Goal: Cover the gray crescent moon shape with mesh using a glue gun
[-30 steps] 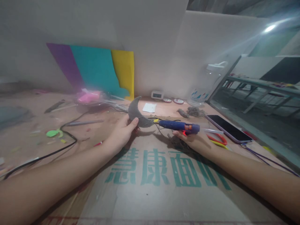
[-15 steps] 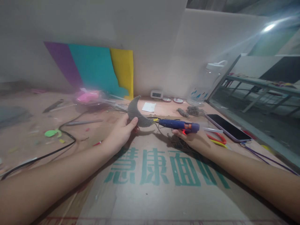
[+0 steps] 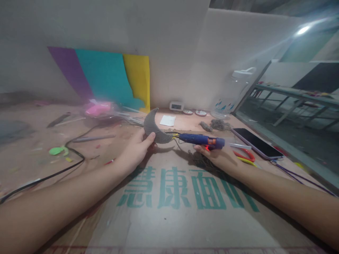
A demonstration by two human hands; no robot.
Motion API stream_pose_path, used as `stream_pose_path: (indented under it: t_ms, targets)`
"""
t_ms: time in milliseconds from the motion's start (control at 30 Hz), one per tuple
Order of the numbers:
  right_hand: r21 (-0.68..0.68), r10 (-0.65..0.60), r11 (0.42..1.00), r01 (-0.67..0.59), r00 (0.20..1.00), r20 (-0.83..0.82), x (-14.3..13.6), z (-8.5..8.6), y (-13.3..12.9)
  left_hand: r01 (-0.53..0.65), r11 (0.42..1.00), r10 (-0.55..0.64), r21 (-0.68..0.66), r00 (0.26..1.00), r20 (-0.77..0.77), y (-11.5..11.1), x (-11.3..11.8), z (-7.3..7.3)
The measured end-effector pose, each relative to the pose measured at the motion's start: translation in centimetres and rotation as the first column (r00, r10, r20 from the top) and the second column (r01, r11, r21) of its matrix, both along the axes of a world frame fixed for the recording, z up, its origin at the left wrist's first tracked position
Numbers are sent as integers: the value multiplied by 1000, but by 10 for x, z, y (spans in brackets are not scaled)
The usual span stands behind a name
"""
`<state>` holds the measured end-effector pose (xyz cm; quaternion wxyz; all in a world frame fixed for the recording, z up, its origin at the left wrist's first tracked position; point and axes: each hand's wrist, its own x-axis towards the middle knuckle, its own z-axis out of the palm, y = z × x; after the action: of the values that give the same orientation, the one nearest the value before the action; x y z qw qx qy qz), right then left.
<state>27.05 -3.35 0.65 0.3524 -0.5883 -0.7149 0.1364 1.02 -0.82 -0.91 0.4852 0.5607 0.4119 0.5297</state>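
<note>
A grey crescent-shaped piece (image 3: 153,127) is held up by my left hand (image 3: 142,145), whose thumb presses on its face. My right hand (image 3: 214,155) grips a blue glue gun (image 3: 194,139) from below. The gun points left, its tip at the crescent's lower right end, and a red light glows near my fingers. A clear glue stick (image 3: 239,145) sticks out of its back. Dark tangled yarn (image 3: 200,159) lies under the gun, beside my right hand.
Behind stand coloured sheets (image 3: 106,77), a small clock (image 3: 176,106) and a clear bottle (image 3: 225,102). On the right lie a phone (image 3: 256,144) and red-and-yellow handles (image 3: 246,157). A black cable (image 3: 53,174) crosses the left side, near a pen (image 3: 94,138).
Both hands keep their holds with hardly any movement. The whole view has shifted very slightly.
</note>
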Motion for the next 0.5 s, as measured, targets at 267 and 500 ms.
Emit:
stream_pose_path:
  t_ms: [267,500]
  targets:
    - [-6,-5,1000,4,1000,-10,-2,0,1,18,1000,-18,1,1000,8,0,0,-2]
    - [-19,0,1000,0,1000,-2,-5,12,-3,17,1000,-17,-12,1000,16,-1,0,0]
